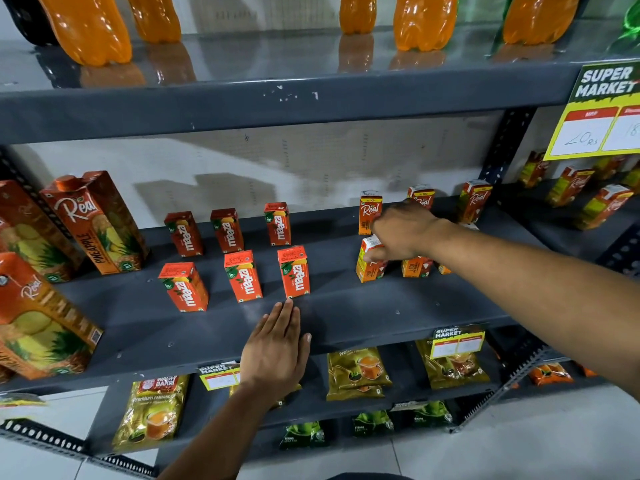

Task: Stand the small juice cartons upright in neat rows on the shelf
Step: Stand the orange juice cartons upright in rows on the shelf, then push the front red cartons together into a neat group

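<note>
From the head camera we see our right hand (403,230) reaching over the right part of the grey shelf (346,317). Its grip is closed around the top of a small orange-and-yellow carton (370,263), which stands upright in the near row, thumb on the near face and fingers curled over the top. Just to its right, under our wrist, another small carton (416,266) of the same kind stands partly hidden. Behind the hand, the far row holds three more such cartons (370,211), upright and spaced apart.

Our left hand (275,348) lies flat and open on the near edge of the shelf, holding nothing, its fingertips just short of the nearest red carton (293,271).

To the left of that, six red mango cartons (239,251) stand upright in two rows of three, well apart from the right hand. Further left, tall pineapple juice cartons (97,223) lean together.

On the shelf above stand orange bottles (424,20). A yellow price sign (604,112) hangs at the right. Below, tea packets (358,372) lie on the lower shelf.
</note>
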### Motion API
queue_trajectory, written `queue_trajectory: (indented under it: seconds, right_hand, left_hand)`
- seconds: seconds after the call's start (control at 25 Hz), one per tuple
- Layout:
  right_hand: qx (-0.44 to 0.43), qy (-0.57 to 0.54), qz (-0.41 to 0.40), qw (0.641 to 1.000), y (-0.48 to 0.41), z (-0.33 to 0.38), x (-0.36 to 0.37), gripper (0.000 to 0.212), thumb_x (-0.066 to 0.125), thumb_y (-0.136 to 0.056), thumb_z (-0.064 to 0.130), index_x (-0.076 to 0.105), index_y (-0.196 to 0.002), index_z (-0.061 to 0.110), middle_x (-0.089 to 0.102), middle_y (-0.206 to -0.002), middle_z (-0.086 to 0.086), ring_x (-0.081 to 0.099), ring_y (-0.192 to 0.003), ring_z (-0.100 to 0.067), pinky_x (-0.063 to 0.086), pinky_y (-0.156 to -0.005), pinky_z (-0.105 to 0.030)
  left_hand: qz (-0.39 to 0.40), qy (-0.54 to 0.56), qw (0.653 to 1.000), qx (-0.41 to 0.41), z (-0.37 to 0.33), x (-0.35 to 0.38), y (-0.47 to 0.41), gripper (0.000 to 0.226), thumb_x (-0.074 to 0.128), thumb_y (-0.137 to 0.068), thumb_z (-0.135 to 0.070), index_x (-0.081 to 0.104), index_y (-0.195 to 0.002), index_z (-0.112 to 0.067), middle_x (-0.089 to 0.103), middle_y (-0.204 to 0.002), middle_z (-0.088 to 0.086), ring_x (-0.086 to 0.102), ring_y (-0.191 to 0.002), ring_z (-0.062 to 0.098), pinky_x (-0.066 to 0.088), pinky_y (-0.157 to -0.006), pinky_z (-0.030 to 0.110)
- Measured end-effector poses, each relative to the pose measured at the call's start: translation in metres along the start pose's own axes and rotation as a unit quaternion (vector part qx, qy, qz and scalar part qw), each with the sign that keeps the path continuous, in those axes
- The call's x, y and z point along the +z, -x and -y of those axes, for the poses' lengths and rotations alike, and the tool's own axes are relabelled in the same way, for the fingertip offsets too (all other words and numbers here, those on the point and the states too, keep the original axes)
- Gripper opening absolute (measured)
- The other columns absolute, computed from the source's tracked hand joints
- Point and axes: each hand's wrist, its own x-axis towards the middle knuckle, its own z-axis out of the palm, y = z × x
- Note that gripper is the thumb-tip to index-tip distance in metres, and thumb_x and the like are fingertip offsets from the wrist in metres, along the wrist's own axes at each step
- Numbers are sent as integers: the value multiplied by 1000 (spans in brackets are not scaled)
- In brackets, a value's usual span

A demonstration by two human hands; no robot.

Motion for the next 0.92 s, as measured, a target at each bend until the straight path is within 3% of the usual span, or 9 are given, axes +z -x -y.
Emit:
queue_trajectory:
  seconds: [0.08,0.2,0.36,0.44,0.56,0.64,0.72,0.84,0.92]
  right_hand:
    - [13,28,-20,999,1,4,-1,61,49,-78,77,51,-66,17,47,-60,1,52,-61,-21,36,-64,-33]
    - [40,-4,6,999,3,3,-3,70,38,-76,84,55,-83,17,49,-67,3,53,-71,-22,36,-67,-35]
    - [93,-156,-56,982,6,-8,-18,78,27,-83,80,56,-120,17,66,-110,-11,61,-98,-27,46,-74,-35]
    - [93,-272,-123,950,10,-2,-23,70,37,-90,69,50,-135,17,60,-128,-13,56,-115,-28,46,-87,-35]
    - [57,-510,-191,837,16,42,-15,55,50,-94,52,51,-135,16,62,-121,-3,61,-109,-17,46,-83,-18]
    - [53,-610,-172,772,15,86,-2,58,49,-93,52,46,-139,17,57,-126,0,58,-113,-11,43,-84,-13]
    - [81,-671,-171,717,6,122,15,66,47,-90,57,40,-142,16,51,-134,0,51,-121,-11,40,-91,-19]
    - [185,-731,-219,620,-19,145,28,64,49,-91,59,45,-136,14,52,-126,5,51,-114,-9,39,-86,-22]
    - [235,-754,-238,565,-33,145,35,69,49,-85,66,50,-132,15,56,-116,12,54,-107,-4,39,-82,-23]
  left_hand:
    - [-4,2,1000,1,0,1,0,61,25,-96,-43,47,-134,-1,45,-144,16,39,-135,29,28,-110,41]
    - [-17,1,1000,6,3,4,0,60,25,-96,-43,46,-135,-2,45,-145,16,38,-135,29,29,-110,41]
    - [-20,-4,1000,6,3,8,0,61,24,-96,-43,46,-135,-2,44,-145,16,38,-135,29,28,-110,41]
    - [-34,6,999,21,3,4,0,60,25,-96,-43,44,-136,-2,43,-146,16,37,-136,29,28,-111,41]
    - [-130,179,975,-1,5,-8,6,51,36,-95,-33,42,-138,-6,42,-147,14,34,-138,25,30,-112,41]
    - [-254,316,907,-112,17,-17,16,51,39,-94,-28,35,-141,-8,35,-151,15,24,-142,23,21,-115,36]
    - [-367,384,815,-230,46,-30,25,56,38,-95,-32,28,-144,-7,27,-154,16,20,-143,21,16,-116,31]
    - [-377,514,651,-411,116,-53,12,56,34,-98,-45,28,-145,-15,29,-154,9,29,-138,17,21,-113,28]
    - [-332,623,553,-443,152,-63,-6,58,34,-97,-52,36,-143,-17,41,-149,5,39,-132,16,25,-113,33]
